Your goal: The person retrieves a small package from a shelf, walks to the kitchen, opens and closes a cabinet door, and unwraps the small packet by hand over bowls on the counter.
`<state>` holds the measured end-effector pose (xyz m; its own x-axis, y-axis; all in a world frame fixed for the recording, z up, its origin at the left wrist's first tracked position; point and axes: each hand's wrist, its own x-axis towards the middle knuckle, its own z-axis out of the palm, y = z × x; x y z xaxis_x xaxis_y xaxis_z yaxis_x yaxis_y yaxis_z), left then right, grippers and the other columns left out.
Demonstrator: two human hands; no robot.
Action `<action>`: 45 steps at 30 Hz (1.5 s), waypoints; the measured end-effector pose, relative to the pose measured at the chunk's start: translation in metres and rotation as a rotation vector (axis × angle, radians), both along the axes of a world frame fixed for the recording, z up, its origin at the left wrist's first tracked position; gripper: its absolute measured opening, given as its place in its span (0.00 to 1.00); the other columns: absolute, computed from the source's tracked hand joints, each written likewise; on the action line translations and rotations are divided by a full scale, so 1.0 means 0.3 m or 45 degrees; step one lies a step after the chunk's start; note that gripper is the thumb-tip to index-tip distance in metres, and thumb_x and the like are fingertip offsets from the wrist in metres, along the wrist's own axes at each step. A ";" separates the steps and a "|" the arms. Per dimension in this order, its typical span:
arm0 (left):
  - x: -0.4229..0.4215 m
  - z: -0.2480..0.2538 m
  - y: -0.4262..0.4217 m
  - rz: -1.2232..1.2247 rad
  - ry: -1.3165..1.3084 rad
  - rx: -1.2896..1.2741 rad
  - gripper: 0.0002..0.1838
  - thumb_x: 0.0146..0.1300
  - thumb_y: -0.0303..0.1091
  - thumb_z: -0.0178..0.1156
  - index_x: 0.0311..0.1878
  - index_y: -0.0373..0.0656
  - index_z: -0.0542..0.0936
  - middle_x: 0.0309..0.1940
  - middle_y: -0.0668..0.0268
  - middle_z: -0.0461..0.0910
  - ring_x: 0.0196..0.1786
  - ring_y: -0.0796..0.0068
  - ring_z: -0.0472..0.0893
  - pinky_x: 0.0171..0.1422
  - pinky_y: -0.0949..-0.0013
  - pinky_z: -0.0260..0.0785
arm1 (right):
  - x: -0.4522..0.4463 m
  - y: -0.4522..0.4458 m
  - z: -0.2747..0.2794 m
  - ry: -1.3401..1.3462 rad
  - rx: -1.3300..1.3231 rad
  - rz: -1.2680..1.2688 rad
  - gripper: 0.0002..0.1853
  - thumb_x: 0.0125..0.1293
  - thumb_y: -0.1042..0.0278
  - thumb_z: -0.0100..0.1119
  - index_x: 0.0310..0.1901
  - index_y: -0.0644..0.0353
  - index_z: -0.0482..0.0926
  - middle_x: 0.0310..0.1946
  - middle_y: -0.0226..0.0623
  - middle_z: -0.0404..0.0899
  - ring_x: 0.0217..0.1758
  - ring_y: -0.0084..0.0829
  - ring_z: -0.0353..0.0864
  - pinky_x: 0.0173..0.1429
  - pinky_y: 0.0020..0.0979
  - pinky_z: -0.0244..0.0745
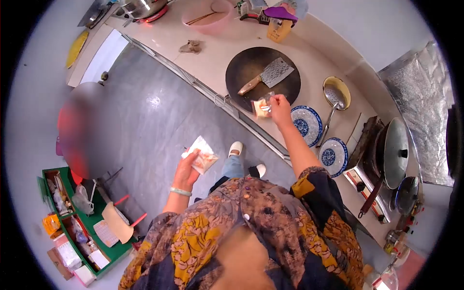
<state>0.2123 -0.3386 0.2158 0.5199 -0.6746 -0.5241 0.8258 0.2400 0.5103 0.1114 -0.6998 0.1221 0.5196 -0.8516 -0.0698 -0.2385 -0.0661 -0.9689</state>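
Observation:
My left hand (186,169) is closed on a white plastic packet (205,157) with orange-red marks or contents, held out over the floor. In my right hand (280,108), the fingers pinch a small clear packet (261,109) with something yellowish and orange inside. This packet is at the near edge of a round dark chopping board (237,72); whether it touches the board I cannot tell. On the board lies a cleaver (277,72) with a wooden handle. Two blue-and-white plates (314,126) are beside my right forearm.
A skimmer (332,112) rests in a yellow-rimmed bowl (343,87). Right of the plates stands a gas stove with a lidded pan (396,150). Farther along the counter are a crumpled cloth (191,47), a pink basin (212,26) and a steel pot (140,8). A blurred person (84,130) is at left.

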 end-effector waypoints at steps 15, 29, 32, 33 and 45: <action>0.318 0.019 -0.554 -0.399 0.153 -0.081 0.19 0.65 0.25 0.54 0.59 0.36 0.67 0.54 0.56 0.75 0.58 0.58 0.76 0.63 0.52 0.71 | 0.036 -0.125 -0.062 0.475 -0.232 -0.174 0.15 0.69 0.63 0.54 0.52 0.64 0.74 0.37 0.38 0.80 0.38 0.28 0.79 0.45 0.29 0.76; 0.248 0.136 -0.812 -0.742 0.118 -0.156 0.20 0.62 0.24 0.58 0.57 0.36 0.68 0.52 0.57 0.75 0.56 0.63 0.77 0.63 0.57 0.71 | -0.026 0.176 0.437 -0.155 0.423 0.039 0.12 0.66 0.69 0.59 0.48 0.65 0.77 0.40 0.30 0.79 0.42 0.18 0.77 0.46 0.23 0.74; 0.211 0.159 -0.834 -0.747 0.135 -0.168 0.20 0.62 0.25 0.58 0.58 0.36 0.69 0.52 0.57 0.76 0.55 0.65 0.77 0.61 0.60 0.72 | -0.070 0.179 0.424 -0.144 0.395 -0.112 0.09 0.65 0.70 0.59 0.43 0.66 0.78 0.35 0.28 0.80 0.38 0.18 0.76 0.44 0.22 0.73; 0.208 0.179 -0.847 -0.762 0.153 -0.170 0.20 0.62 0.25 0.58 0.58 0.35 0.69 0.52 0.57 0.76 0.55 0.66 0.78 0.60 0.62 0.72 | -0.071 0.172 0.448 -0.179 0.391 -0.170 0.07 0.66 0.70 0.59 0.39 0.66 0.79 0.31 0.27 0.79 0.35 0.17 0.75 0.41 0.21 0.72; 0.155 0.251 -0.856 -1.351 -1.295 -0.172 0.28 0.54 0.28 0.67 0.59 0.38 0.73 0.57 0.60 0.76 0.60 0.68 0.74 0.65 0.64 0.65 | -0.224 0.139 0.652 0.172 -0.621 0.099 0.04 0.59 0.73 0.60 0.35 0.61 0.78 0.28 0.33 0.74 0.32 0.32 0.75 0.35 0.29 0.70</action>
